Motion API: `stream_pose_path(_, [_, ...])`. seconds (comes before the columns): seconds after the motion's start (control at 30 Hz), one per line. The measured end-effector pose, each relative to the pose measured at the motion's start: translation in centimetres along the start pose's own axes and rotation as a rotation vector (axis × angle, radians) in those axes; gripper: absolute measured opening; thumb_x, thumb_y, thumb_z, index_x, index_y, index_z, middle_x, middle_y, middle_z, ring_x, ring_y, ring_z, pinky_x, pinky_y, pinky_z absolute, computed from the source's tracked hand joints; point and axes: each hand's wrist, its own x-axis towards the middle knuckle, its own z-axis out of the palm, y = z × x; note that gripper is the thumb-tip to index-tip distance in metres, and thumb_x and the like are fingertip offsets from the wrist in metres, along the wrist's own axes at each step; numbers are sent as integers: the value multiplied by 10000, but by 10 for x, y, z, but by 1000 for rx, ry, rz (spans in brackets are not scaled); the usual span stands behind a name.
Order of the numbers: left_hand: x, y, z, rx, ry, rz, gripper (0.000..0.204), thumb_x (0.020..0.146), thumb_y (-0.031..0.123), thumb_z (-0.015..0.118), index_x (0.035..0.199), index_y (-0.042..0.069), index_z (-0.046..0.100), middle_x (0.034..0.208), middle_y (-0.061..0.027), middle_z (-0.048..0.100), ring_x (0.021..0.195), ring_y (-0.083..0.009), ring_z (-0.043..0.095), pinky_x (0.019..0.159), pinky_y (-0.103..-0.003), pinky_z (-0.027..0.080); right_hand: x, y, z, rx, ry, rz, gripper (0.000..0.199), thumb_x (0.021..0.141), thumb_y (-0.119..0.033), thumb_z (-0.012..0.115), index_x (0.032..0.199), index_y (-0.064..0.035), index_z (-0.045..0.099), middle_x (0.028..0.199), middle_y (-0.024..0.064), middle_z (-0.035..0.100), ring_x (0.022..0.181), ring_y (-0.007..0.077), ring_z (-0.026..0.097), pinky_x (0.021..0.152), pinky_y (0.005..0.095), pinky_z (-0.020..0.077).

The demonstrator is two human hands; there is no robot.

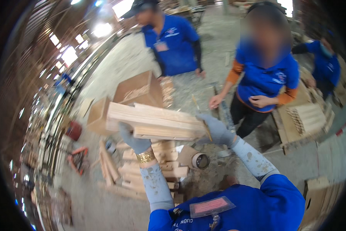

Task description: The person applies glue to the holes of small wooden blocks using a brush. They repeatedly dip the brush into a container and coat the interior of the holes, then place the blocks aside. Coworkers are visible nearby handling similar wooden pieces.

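A bundle of pale wooden pieces (157,121) is held up in front of me, lying roughly level across my view. My left hand (136,140), in a grey glove, grips its left part from the near side. At the right end, my right hand (218,130), also gloved in grey, is closed around the pieces. A thin yellow stick shows beside the right fingers; its kind I cannot make out. Below the bundle lies a stack of similar wooden pieces (167,157), and a round container with a dark inside (200,161) stands to its right.
Beyond the bundle stands a brown box (136,90) with wood bits inside. Two co-workers in blue shirts (177,42) (267,77) stand across from me; another is at far right. A pallet of stacked wood (306,119) sits right. An orange-red frame (78,158) lies on the left floor.
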Motion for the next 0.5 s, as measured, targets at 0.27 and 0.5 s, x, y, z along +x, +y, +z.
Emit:
stream_pose_path(0.27, [1,133,48,-258,-61,134,653,931,567,289,1390,104,324,1356,-121,436,1212,-314,448,1062,-473,315,24,-24,-21,342,-126,-160,855,619,-361,826,1292,-41,408,1099,203,588,998,367,590,851,407,472])
stream_pose_path(0.5, [-102,73,29,112,156,123,641,886,289,524,1436,122,238,1416,-120,333,1278,-275,339,1061,-449,299,40,-77,-40,447,-149,-125,741,677,-344,783,1254,-40,432,986,200,620,912,358,625,772,383,499])
